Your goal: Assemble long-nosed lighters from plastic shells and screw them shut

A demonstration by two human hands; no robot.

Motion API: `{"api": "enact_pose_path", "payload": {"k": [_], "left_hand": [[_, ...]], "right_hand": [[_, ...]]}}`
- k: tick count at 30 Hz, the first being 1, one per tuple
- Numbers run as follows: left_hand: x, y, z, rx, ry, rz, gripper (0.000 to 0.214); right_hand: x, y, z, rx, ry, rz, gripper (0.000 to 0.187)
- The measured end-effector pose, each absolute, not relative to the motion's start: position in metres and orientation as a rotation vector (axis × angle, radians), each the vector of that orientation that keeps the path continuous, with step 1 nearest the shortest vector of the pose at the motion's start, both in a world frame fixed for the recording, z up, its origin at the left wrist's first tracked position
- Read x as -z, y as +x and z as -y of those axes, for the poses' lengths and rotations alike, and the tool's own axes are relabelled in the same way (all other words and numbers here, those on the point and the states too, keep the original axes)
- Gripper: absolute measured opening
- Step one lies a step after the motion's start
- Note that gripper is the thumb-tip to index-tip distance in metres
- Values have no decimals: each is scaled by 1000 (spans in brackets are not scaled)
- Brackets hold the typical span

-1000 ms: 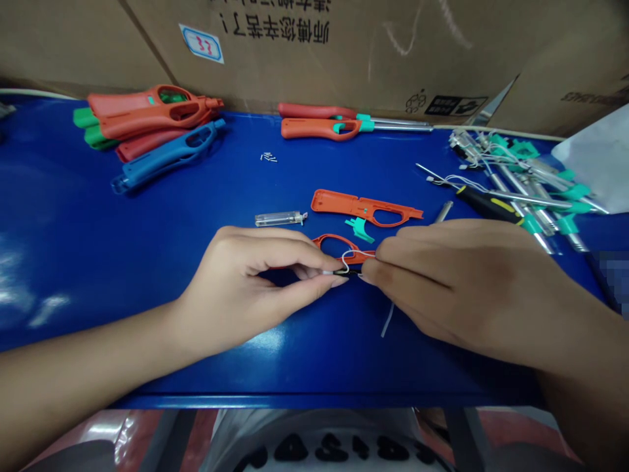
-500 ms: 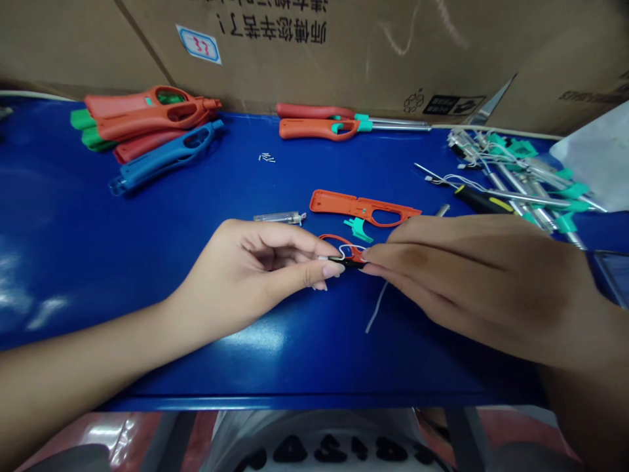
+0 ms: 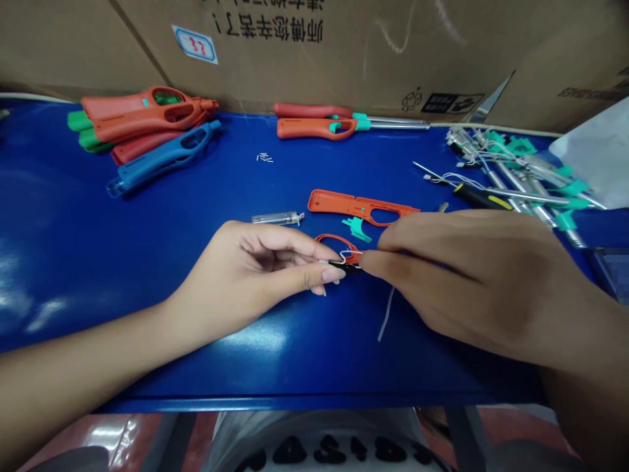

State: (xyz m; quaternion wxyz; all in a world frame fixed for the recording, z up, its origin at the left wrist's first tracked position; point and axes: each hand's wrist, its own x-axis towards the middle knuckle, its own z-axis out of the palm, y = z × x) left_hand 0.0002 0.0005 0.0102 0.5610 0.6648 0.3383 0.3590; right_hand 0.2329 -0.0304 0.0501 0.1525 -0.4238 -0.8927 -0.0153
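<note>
My left hand (image 3: 260,275) pinches one end of a small black part with a white wire (image 3: 348,262) between thumb and forefinger. My right hand (image 3: 472,282) pinches the other end, fingertips almost touching the left ones. A white wire tail (image 3: 386,314) hangs below my right hand. Just behind the fingers lies an orange lighter shell half (image 3: 334,241), partly hidden. A second orange shell half (image 3: 363,208) lies farther back with a teal trigger piece (image 3: 358,228) beside it. A clear tube (image 3: 276,218) lies to the left.
Assembled orange, red and blue lighters (image 3: 147,124) are piled at the back left, two more (image 3: 334,121) at the back centre. Metal tubes with teal fittings and wires (image 3: 521,174) and a screwdriver (image 3: 476,195) lie at the right. Cardboard boxes (image 3: 314,46) wall the blue table (image 3: 122,262).
Both hands stay pinched on the small wired part; my right hand shifted slightly and the hanging wire tail swung a little. The view drifted slightly.
</note>
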Motion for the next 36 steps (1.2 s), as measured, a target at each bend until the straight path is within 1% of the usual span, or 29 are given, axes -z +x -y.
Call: {"api": "enact_pose_path", "payload": {"k": [5, 9, 13, 15, 21, 28, 36], "left_hand": [[-8, 0, -1, -821, 1601, -794, 21], [-9, 1, -2, -802, 1592, -791, 20], [-13, 3, 0, -744, 1462, -894, 14], [-15, 4, 0, -729, 1417, -915, 14], [-16, 5, 1, -750, 1396, -903, 16], [-13, 4, 0, -753, 1420, -871, 22], [-14, 6, -1, -743, 1386, -874, 20]], "right_hand": [[-51, 231, 32, -34, -1308, 2510, 26], [-50, 232, 31, -122, -1247, 2523, 21], [-48, 234, 31, -155, -1170, 2524, 22], [-48, 235, 31, -163, -1151, 2520, 22], [-48, 235, 32, -128, -1084, 2532, 26], [-47, 233, 30, -126, -1109, 2531, 27], [-46, 234, 30, -47, -1096, 2557, 26]]}}
